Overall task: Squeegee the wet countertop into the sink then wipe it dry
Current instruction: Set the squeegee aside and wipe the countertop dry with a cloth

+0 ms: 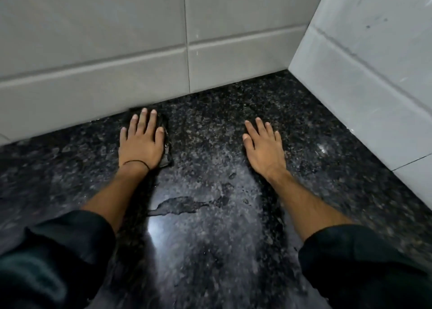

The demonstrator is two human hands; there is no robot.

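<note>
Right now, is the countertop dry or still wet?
Still wet: a puddle sits on the countertop between the arms, nearer than the cloth under the left hand.

I see a corner where two walls meet. The back wall (140,39) is large pale grey tile with thin grout lines; the right-hand wall (374,63) is lighter tile, faintly scuffed. An overhead light glares off the dark speckled granite bench (210,250).

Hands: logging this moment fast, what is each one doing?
Left hand: open, fingers flat, pressing a dark cloth onto the countertop.
Right hand: open, flat on the countertop, holding nothing.
</note>
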